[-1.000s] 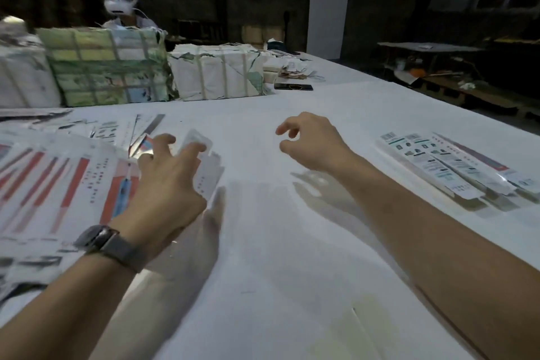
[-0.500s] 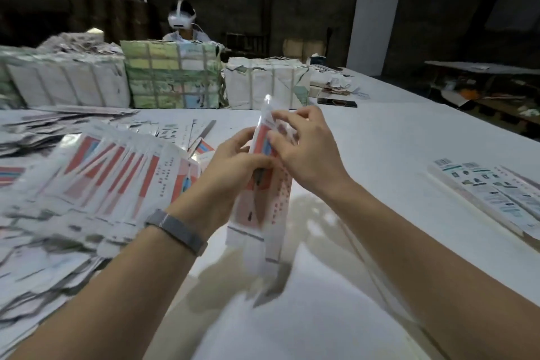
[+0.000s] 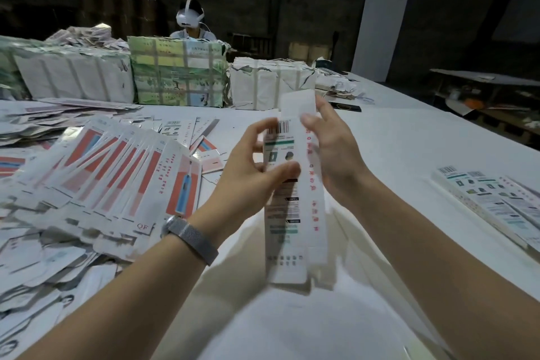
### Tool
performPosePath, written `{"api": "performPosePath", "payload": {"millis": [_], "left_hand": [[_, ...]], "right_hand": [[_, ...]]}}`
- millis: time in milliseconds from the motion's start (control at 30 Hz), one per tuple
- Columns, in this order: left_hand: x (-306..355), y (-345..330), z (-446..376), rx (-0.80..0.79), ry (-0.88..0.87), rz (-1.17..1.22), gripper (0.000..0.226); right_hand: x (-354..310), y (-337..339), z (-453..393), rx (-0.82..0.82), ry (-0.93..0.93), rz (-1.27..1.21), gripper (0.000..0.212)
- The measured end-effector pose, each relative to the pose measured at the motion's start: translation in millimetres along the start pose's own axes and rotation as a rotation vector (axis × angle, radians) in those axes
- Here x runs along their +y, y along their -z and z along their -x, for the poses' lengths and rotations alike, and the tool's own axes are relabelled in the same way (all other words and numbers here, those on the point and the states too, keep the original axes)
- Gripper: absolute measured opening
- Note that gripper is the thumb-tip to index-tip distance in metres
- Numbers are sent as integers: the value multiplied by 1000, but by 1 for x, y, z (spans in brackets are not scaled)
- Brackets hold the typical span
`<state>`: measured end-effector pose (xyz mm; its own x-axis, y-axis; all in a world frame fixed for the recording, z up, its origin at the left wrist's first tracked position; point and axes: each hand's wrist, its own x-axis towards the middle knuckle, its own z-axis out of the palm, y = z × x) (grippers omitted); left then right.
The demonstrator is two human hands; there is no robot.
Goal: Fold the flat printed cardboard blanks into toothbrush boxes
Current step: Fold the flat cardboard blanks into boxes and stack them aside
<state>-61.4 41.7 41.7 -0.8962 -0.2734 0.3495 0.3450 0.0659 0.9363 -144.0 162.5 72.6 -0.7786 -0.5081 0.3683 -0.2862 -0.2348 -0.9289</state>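
Cardboard blank [image 3: 295, 207] held upright above the tabletop [image 3: 394, 149], frame centre. Left hand [image 3: 251, 172] pinches its left edge; right hand [image 3: 336, 149] grips the right. Loose blanks [image 3: 111, 172] at 9 o'clock.

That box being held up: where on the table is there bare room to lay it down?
Bare white table lies between the held box and the finished boxes at right, and near the camera below both hands. Left is crowded: fanned flat blanks overlap. Wrapped bundles line the far edge.
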Motion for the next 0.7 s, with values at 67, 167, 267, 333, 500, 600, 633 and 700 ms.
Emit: {"api": "performPosePath", "payload": {"millis": [67,167,267,333,500,600,633,700], "left_hand": [[0,0,-1,24,-2,29,82],[3,2,-3,39,-6,108,72],[9,5,-2,-15,20,160,49],[9,7,0,-102,112,255,58],[16,5,4,-245,152,312,47],[20,3,-1,-141,181,150,90],[19,4,1,-142,199,169,82],[18,6,8,-168,292,290,55]], "right_hand": [[2,-1,2,59,52,164,50],[6,0,1,127,160,426,40],[7,3,-1,177,264,651,34],[6,2,0,165,319,748,35],[5,1,3,115,306,701,33],[4,2,5,75,255,592,27],[2,3,5,67,250,595,22],[-1,5,3,37,241,622,15]]}}
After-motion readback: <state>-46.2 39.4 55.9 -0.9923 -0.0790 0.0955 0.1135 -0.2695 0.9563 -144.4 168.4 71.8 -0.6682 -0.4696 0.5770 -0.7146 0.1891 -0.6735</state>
